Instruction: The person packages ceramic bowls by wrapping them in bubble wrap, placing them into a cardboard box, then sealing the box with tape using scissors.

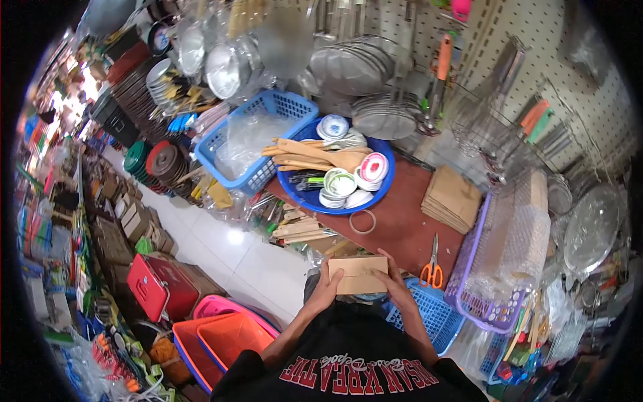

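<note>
Both hands grip one brown packet point(357, 275) close to the chest, the left hand point(326, 289) closed on its left edge and the right hand point(400, 287) on its right edge. A blue basket point(429, 315) sits just beneath the right hand. Scissors point(432, 266) lie on the table point(402, 231) just right of the packet. A ring point(362, 222) lies beyond. Farther right sits a paper stack point(452, 197), and farther left a blue basin point(375, 197) of bowls.

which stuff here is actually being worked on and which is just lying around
In hand: brown card, held by left hand and right hand.
Lying about: scissors, stack of brown sheets, tape ring, blue basin, purple basket.
</note>
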### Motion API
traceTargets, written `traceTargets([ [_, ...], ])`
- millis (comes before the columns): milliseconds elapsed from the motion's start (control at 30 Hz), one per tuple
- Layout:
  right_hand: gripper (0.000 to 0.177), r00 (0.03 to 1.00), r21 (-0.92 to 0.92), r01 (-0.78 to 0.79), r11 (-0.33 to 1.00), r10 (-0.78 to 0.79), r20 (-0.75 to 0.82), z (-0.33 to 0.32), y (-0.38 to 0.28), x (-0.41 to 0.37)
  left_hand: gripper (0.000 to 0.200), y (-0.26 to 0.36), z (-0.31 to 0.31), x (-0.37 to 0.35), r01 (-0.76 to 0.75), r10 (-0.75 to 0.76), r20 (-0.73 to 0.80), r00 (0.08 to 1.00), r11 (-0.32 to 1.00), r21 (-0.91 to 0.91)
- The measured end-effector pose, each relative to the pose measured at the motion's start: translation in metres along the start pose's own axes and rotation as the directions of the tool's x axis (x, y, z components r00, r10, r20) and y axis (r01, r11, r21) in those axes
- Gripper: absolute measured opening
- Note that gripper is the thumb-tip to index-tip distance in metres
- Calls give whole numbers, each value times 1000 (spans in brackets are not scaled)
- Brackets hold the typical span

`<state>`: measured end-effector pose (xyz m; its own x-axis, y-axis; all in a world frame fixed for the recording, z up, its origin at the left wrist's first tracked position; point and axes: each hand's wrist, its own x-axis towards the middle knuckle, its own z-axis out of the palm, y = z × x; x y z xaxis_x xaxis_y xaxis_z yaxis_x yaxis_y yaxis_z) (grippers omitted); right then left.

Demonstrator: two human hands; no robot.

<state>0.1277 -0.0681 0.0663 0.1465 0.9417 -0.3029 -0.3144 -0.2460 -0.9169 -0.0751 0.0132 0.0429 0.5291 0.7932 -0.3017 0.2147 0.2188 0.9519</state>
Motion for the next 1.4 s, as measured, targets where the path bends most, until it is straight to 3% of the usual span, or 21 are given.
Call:
traceTargets([
  [433,68,989,97,-59,994,44,144,102,-38,66,64,43,-112,-14,-122,108,-103,989,983,-140],
  [633,68,987,11,-22,1000,20,161,157,-58,107,59,54,-178,-2,-175,162,-120,979,979,-103],
  [733,67,989,68,-36,997,26,143,175,-58,130,53,70,-212,7,-192,175,-120,977,971,-143],
  [833,66,985,141,-60,988,36,169,197,-71,150,49,71,-250,23,-273,267,-86,960,959,-72],
  [933,65,982,219,-93,971,53,182,211,-73,171,50,92,-278,33,-224,216,-66,974,962,-156],
  [967,66,986,232,-88,969,52,158,215,-74,176,51,88,-284,42,-309,297,-96,950,938,-154],
  [1067,67,993,277,-72,958,42,112,223,-74,184,62,91,-309,70,-336,344,-40,938,933,131],
  [1100,65,993,296,-65,953,32,114,224,-74,185,54,99,-312,80,-394,409,-80,909,906,155],
  [1200,62,996,379,-41,925,10,84,228,-78,191,49,116,-324,116,-200,199,-107,974,980,6],
  [1233,61,998,412,-32,911,5,68,230,-79,193,39,123,-324,133,-217,229,-177,957,972,85],
  [1333,59,1000,412,10,911,-14,6,235,-85,198,27,131,-329,191,-288,355,-162,921,898,332],
  [1400,59,999,400,39,916,-25,-42,237,-88,201,24,121,-334,233,-416,554,-58,831,686,597],
])
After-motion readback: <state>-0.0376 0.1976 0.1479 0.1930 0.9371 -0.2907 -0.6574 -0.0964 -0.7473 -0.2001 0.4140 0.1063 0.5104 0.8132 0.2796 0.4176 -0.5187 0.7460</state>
